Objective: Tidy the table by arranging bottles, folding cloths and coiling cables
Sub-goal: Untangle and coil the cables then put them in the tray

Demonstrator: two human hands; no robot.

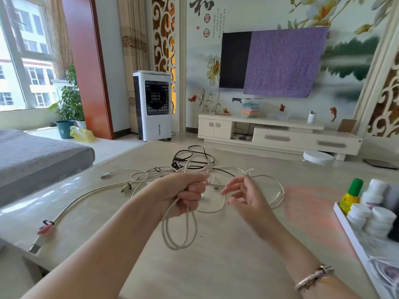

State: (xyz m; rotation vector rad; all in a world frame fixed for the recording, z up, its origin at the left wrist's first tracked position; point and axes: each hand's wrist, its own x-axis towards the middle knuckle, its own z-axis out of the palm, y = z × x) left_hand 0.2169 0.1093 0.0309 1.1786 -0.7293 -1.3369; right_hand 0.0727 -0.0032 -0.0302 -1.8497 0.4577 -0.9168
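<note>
The left hand [187, 194] is raised above the middle of the table [226, 266], its fingers curled tight round a white cable [179, 229]. Several loops of that cable hang down from the fist, and the free end runs on to the right, arching toward the right hand [244, 197]. The right hand hovers just beside the left, fingers loosely bent and a little spread, the fingertips [224, 192] close to the cable's plug; whether they actually touch it I cannot tell, and they do not pinch it.

Beyond the hands, toward the far edge of the table, lies a tangle of cables [172, 171]: thin white ones mixed with a black cable [194, 156] that loops farthest back. A thicker grey cable [86, 197] sweeps from the tangle to the table's left edge, where its plug [40, 242] rests near the corner with a pink tie just beside it.

At the right edge stands a white tray [345, 223] holding bottles: a yellow bottle [349, 199] with a green cap at the far end, and white bottles [375, 219] packed close behind and beside it. A bracelet [313, 279] sits on the right wrist.
</note>
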